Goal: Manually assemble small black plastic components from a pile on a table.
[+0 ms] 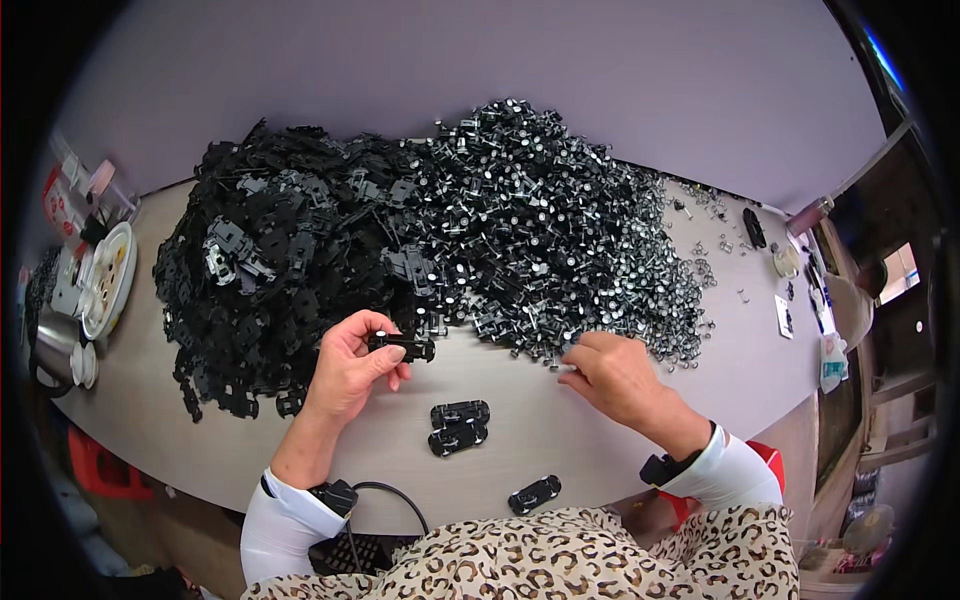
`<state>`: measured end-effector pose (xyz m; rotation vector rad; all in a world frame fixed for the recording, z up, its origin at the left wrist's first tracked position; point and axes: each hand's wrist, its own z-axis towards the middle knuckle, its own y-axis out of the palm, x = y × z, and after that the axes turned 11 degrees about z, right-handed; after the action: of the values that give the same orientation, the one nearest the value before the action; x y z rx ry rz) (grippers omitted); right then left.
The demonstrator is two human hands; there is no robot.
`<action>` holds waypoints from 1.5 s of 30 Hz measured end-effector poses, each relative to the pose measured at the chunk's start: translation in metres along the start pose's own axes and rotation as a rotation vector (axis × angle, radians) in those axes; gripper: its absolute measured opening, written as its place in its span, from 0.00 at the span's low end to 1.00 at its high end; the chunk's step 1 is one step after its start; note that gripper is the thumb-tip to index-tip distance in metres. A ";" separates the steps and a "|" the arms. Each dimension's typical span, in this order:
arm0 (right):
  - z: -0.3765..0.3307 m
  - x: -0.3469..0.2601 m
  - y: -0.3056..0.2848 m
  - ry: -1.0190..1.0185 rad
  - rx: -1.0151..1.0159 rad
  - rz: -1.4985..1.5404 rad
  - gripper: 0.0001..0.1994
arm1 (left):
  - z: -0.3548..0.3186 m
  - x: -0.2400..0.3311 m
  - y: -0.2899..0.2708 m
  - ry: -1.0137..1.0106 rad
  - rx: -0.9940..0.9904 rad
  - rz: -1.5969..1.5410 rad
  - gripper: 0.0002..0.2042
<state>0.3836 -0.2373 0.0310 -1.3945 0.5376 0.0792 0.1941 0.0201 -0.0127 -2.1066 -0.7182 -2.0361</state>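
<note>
Left hand: left hand (350,368) raised just above the table (560,430), thumb and fingers pinched on a black chassis (402,346) held level at the near edge of the black pile (270,270).
Right hand: right hand (618,378) palm down, fingertips curled into the near edge of the axle pile (560,230); whether anything is gripped cannot be told.
Piles: black plastic parts left, wheel-and-axle parts right, the two touching in the middle.
Finished pieces: two cars (459,427) stacked between the hands; another car (534,494) near the table edge.
Far left: white dish (108,280).
</note>
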 end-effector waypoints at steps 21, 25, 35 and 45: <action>0.007 -0.011 0.024 -0.162 -0.053 0.270 0.14 | -0.003 -0.004 0.003 -0.114 0.004 0.063 0.08; 0.018 -0.014 0.029 -0.232 0.014 0.346 0.20 | -0.006 -0.007 0.008 -0.146 -0.006 0.032 0.08; 0.073 -0.062 0.048 -0.434 0.192 0.456 0.21 | -0.007 -0.007 0.021 -0.119 -0.056 -0.051 0.08; 0.076 -0.059 0.052 -0.562 0.224 0.507 0.21 | -0.011 -0.005 0.019 -0.122 -0.072 -0.170 0.09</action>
<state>0.3372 -0.1398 0.0133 -0.9324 0.3967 0.7736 0.1925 -0.0026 -0.0123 -2.2993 -0.8835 -2.0597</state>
